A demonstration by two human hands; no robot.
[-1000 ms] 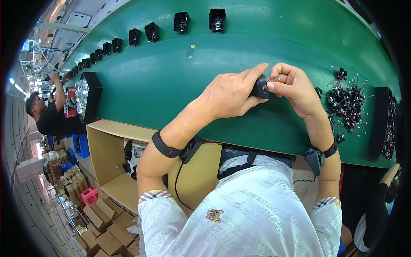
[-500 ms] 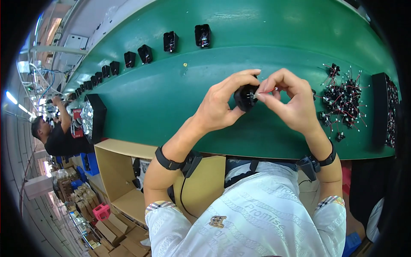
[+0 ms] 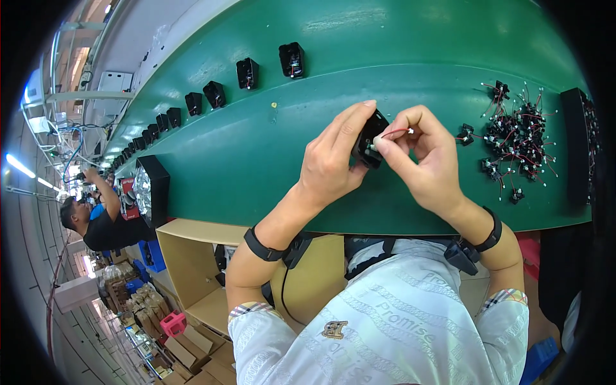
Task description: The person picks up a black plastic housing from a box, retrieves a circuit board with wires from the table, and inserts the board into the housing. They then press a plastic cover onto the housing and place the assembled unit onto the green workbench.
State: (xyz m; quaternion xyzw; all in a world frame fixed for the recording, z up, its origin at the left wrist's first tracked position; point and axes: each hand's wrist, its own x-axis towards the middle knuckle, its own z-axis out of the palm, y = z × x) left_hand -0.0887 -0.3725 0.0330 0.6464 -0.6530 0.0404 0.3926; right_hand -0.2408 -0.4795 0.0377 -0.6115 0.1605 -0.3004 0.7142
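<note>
A black plastic housing [image 3: 367,142] is gripped in my left hand [image 3: 333,151], tilted above the green bench. My right hand [image 3: 423,154] pinches a short red wire [image 3: 394,133] with a small white connector, its fingertips at the open face of the housing. Whether the wire's inner end is joined to a part inside the housing, I cannot tell. To the right of my right hand lies a loose small black part with wires [image 3: 466,135], beside a heap of similar wired parts [image 3: 520,141].
A row of black housings [image 3: 292,60] runs along the far side of the green bench [image 3: 244,160] toward the left. At the right end stands a black tray [image 3: 574,147] of parts. A hexagonal black box [image 3: 159,186], an open carton [image 3: 192,256] and another person [image 3: 102,218] are at left.
The housing has tilted in my left hand, showing more of its open face. My right hand stays at it with the red wire. The whole view has shifted slightly.
</note>
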